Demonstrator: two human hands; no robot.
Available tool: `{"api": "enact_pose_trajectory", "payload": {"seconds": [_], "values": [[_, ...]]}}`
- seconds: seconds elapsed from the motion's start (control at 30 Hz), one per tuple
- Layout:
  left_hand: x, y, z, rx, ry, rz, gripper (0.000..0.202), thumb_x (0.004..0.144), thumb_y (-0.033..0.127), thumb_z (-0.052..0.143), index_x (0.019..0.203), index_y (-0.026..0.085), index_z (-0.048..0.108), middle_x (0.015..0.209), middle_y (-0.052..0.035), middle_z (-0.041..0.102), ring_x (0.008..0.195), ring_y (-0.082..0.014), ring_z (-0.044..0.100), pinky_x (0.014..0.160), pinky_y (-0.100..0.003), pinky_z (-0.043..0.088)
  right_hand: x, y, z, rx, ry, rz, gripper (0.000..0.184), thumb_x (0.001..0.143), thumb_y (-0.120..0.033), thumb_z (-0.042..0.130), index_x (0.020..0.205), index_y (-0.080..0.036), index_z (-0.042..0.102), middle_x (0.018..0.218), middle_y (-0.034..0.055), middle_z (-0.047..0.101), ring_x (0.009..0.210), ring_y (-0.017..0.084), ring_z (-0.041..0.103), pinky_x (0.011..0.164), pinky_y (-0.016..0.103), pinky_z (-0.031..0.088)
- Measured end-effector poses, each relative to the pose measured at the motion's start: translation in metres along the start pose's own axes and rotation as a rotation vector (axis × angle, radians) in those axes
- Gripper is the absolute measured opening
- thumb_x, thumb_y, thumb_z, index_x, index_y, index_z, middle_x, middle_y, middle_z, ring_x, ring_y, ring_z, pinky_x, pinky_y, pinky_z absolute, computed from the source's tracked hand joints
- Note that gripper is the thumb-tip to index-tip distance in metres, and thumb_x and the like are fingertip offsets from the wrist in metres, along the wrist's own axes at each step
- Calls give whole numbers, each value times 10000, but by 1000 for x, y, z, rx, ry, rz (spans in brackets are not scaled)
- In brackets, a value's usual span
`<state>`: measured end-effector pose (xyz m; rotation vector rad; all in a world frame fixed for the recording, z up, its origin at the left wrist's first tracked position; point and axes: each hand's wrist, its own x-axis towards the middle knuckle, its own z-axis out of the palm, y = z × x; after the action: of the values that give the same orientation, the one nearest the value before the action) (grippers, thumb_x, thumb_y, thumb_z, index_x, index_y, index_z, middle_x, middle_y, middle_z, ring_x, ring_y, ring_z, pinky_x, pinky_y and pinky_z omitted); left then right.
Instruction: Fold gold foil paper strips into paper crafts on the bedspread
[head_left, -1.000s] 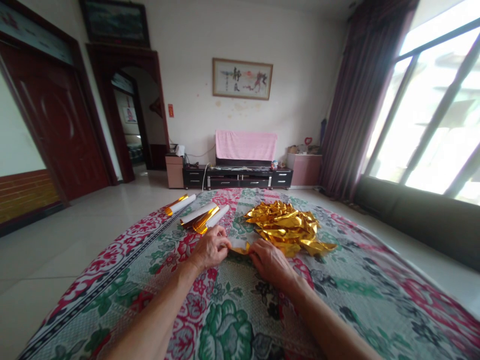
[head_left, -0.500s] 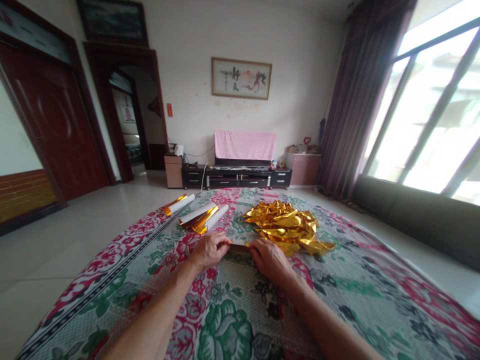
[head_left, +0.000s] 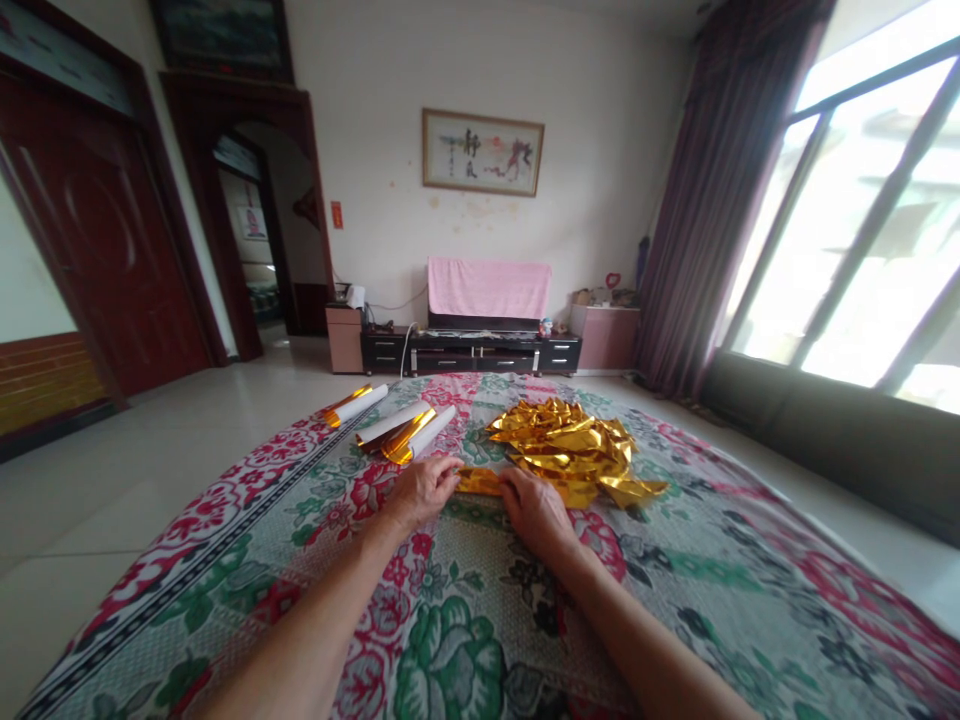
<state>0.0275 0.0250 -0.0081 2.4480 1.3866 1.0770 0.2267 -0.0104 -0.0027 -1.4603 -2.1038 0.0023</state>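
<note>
Between my two hands stretches a folded strip of gold foil paper (head_left: pixel 478 482), its shiny side showing. My left hand (head_left: pixel 426 490) pinches the strip's left end between thumb and fingers. At the other end, my right hand (head_left: pixel 534 508) is closed on it in the same way. Right behind my right hand lies a heap of folded gold foil pieces (head_left: pixel 566 440), pointed and boat-like in shape. Curled sheets of gold foil paper with white backs (head_left: pixel 409 432) rest beyond my left hand, and another rolled sheet (head_left: pixel 352 406) lies farther left.
A patterned cloth in red, green and grey (head_left: pixel 450 650) covers the round table. Past the far edge stands a low black TV cabinet (head_left: pixel 476 358), with a pink cloth (head_left: pixel 489 288) over the screen. A curtained window is on the right, doors on the left.
The strip between my hands showed a white upper edge and a dark front; now its gold face shows. Both hands stay nearly in place, still pinching its ends.
</note>
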Motion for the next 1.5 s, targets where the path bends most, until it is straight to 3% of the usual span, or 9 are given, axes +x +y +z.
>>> {"api": "enact_pose_trajectory", "payload": {"seconds": [0.23,0.53,0.7,0.87,1.5], "values": [[3,-2,3,-22,-20,-81,279,732,245,510,1000,214,580,694,30,606,629,-100,548,606,-197,403,1,-1,-1,-20,8,-24,216,871,-263,363,889,-201,568,823,44,580,763,132,543,667,205,339],[4,0,2,-35,-39,-99,249,714,226,518,956,218,576,680,37,573,587,-93,522,557,-186,382,3,-2,0,11,13,39,185,832,-222,416,980,-203,526,907,52,587,779,144,547,677,215,343],[3,0,1,-12,-37,-39,144,720,206,516,826,208,613,707,20,585,646,-104,532,618,-202,394,1,-2,0,10,13,10,173,856,-253,380,850,-203,545,826,36,572,742,132,532,655,203,339],[3,-3,2,-5,-42,5,122,727,200,524,755,204,644,756,1,600,699,-111,545,676,-211,408,0,-2,-1,5,16,-24,192,863,-250,371,836,-204,555,825,36,559,762,131,523,669,200,342],[2,-1,1,47,-97,5,176,759,241,505,793,213,676,775,-15,614,719,-121,556,687,-216,411,-2,-4,-3,7,-19,-46,241,858,-226,381,818,-212,618,814,42,529,751,124,508,659,196,352]]}}
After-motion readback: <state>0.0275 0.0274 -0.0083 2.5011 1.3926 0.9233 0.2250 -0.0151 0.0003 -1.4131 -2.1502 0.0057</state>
